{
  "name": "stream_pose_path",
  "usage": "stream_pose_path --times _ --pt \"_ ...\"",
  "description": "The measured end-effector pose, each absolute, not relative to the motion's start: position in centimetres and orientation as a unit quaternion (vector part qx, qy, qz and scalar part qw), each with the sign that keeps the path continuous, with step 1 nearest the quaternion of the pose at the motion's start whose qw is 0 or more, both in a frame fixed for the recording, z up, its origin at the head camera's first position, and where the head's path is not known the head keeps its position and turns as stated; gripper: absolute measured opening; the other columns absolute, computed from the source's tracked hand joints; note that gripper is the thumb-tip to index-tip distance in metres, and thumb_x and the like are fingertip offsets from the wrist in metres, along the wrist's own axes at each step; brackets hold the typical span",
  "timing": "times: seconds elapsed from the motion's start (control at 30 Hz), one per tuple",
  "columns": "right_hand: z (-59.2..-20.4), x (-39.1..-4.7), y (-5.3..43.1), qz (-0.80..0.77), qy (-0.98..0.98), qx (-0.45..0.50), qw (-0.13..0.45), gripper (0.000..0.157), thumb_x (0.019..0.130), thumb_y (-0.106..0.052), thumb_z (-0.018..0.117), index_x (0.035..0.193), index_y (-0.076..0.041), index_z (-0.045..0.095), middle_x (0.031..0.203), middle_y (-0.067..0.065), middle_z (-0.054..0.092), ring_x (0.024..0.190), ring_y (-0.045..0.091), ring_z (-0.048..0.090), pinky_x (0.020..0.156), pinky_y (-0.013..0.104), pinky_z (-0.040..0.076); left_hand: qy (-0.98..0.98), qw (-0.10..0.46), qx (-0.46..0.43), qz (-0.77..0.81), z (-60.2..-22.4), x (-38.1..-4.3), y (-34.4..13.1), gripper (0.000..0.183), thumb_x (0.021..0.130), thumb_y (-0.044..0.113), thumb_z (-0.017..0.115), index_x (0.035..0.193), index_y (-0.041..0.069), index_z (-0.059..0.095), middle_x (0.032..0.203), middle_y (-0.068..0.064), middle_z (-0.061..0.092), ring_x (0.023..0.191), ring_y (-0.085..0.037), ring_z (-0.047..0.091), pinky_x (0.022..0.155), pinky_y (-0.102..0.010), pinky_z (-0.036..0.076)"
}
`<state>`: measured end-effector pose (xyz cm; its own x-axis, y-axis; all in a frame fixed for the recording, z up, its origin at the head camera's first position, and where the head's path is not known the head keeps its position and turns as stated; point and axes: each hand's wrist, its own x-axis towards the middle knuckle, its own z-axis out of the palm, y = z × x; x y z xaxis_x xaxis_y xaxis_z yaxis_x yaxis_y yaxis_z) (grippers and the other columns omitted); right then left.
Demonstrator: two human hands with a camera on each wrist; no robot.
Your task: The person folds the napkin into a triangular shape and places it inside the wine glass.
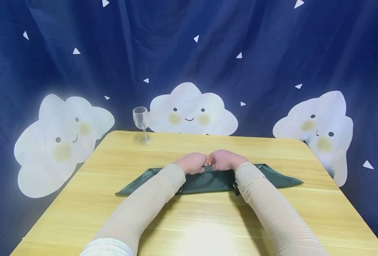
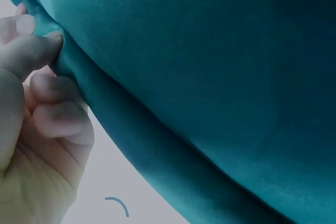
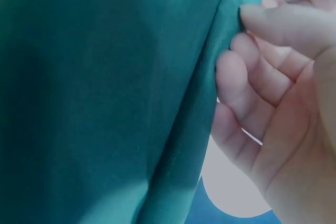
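1 dark green, satin-like cloth [image 1: 205, 183] is laid out left to right across the middle of the wood-grain table [image 1: 64, 213], fairly near its far edge. Its far edge is gripped at mid-length by 2 hands; both ends are tapered into points, 1 to the left, 1 to the right.

Left hand [image 1: 192, 163]: the folded edge is pinched between thumb and fingers; the lower fingers are curled in and bunched together beside the fold, as seen in the left wrist view. Right hand [image 1: 224, 160]: the same edge is pinched, thumb pressed on the fold, the other fingers bent with their tips set against it, slightly apart lower down. The hands are held just beside each other, knuckles facing; whether they are touching cannot be told.

Both forearms are covered by pale sleeves [image 1: 150, 199], reached in from the near side over the cloth.

1 clear stemmed wine glass [image 1: 140, 119] is stood upright at the far left of the table, well apart from the cloth.

Behind the far edge, a navy curtain [image 1: 176, 42] is hung, printed with small white triangles and 3 smiling white clouds [image 1: 189, 99]: left, middle, right.
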<state>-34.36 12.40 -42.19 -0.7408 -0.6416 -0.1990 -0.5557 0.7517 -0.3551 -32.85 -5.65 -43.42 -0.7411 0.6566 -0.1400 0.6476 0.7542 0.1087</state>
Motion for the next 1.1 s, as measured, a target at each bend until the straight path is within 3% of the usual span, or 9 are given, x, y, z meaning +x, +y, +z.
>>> stream_pose_path --times 0.1,0.43,0.6,0.7,0.83,0.93,1.1 --pt "-42.4 -34.5 12.4 -0.130 0.923 -0.337 0.136 0.011 0.082 -0.010 0.076 0.090 -0.013 0.069 0.092 -0.002 0.070 0.090 0.018 0.064 0.087 0.038 0.052 0.929 0.075 0.361 0.012 -43.4 -32.8 -5.6 0.012 0.094 0.012 0.069 0.091 0.013 0.058 0.080 0.002 0.055 0.074 -0.015 0.051 0.075 -0.028 0.047" --pt "-42.3 -34.3 12.0 -0.107 0.926 -0.336 0.132 0.014 0.079 -0.006 0.076 0.084 -0.013 0.065 0.082 -0.005 0.063 0.079 0.016 0.058 0.078 0.035 0.051 0.923 0.059 0.380 0.023 -43.5 -32.6 -5.9 0.014 0.092 0.007 0.069 0.087 0.012 0.057 0.081 0.002 0.053 0.074 -0.014 0.050 0.075 -0.028 0.046" --pt "-42.2 -34.0 11.8 -0.101 0.928 -0.322 0.157 0.014 0.080 -0.007 0.077 0.084 -0.013 0.065 0.083 -0.004 0.063 0.080 0.016 0.058 0.078 0.036 0.051 0.925 0.094 0.364 0.060 -43.7 -32.5 -6.3 0.021 0.096 0.014 0.071 0.086 0.015 0.052 0.080 0.004 0.051 0.076 -0.013 0.052 0.076 -0.027 0.045" --pt "-42.1 -33.9 11.9 -0.100 0.929 -0.318 0.163 0.016 0.080 -0.006 0.078 0.085 -0.012 0.064 0.084 -0.004 0.062 0.081 0.017 0.057 0.078 0.036 0.051 0.924 0.128 0.349 0.086 -43.5 -32.2 -6.3 0.020 0.097 0.018 0.070 0.086 0.015 0.054 0.079 0.003 0.054 0.067 -0.012 0.055 0.071 -0.026 0.047" --pt "-42.0 -33.8 11.9 -0.097 0.927 -0.320 0.169 0.016 0.081 -0.007 0.079 0.083 -0.012 0.064 0.082 -0.003 0.061 0.079 0.017 0.056 0.077 0.035 0.050 0.922 0.170 0.323 0.130 -43.1 -31.8 -6.4 0.017 0.105 0.017 0.057 0.089 0.012 0.055 0.078 0.000 0.057 0.056 -0.014 0.060 0.060 -0.027 0.051" --pt "-41.8 -33.7 12.0 -0.096 0.923 -0.328 0.176 0.013 0.082 -0.008 0.078 0.081 -0.012 0.066 0.079 -0.004 0.061 0.075 0.014 0.056 0.074 0.033 0.050 0.921 0.183 0.310 0.150 -42.8 -31.5 -6.5 0.018 0.108 0.013 0.049 0.092 0.010 0.055 0.080 -0.002 0.058 0.058 -0.014 0.062 0.058 -0.027 0.053" --pt "-41.4 -33.7 12.3 -0.126 0.912 -0.335 0.201 0.006 0.086 -0.005 0.066 0.086 -0.011 0.067 0.077 -0.003 0.062 0.064 0.011 0.056 0.067 0.029 0.049 0.927 0.190 0.283 0.156 -42.4 -31.3 -6.5 0.009 0.102 0.012 0.061 0.097 0.011 0.053 0.084 -0.001 0.060 0.058 -0.015 0.064 0.059 -0.027 0.053"
